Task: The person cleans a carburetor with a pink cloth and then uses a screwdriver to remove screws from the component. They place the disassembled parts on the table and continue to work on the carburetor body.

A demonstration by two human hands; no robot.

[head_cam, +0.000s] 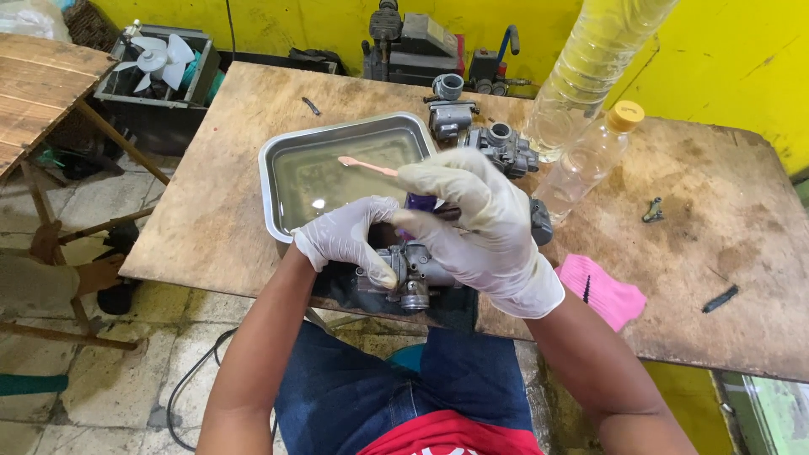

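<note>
Carburetor (409, 274), grey cast metal, at near edge of wooden table (725, 253), just in front of metal tray; resting on dark cloth (451, 305).

Left hand (350, 240), white glove, clasped on carburetor's left side, thumb pressed against the body.

Right hand (480, 223), white glove, closed over top of carburetor and gripping a toothbrush (368, 166); pink stem and head projecting out over the tray, purple part of handle showing between the fingers.

Pink cloth (602, 291), folded, right of carburetor, just beside right wrist, with a small dark piece lying on it.

Small black part (720, 298), further right of the cloth, near table's front edge.

Metal tray (271, 160), rectangular, steel, holding clear liquid; directly behind carburetor, touching or nearly so.

Small plastic bottle (590, 160), clear, yellow cap, lying tilted right of the tray.

Small dark metal fitting (653, 210), right of small bottle, well apart from tray.

Second carburetor (504, 147), grey, at tray's right rear corner; third carburetor body (448, 109) just behind it.

Large plastic bottle (590, 67), clear, yellowish liquid, leaning in from upper right, behind small bottle.

Dark screw or pin (312, 105), behind the tray on bare wood.

Black engine parts (417, 46), at far table edge against yellow wall (742, 59).

Bin with white fan (160, 63), left of table, beyond the tray.
</note>
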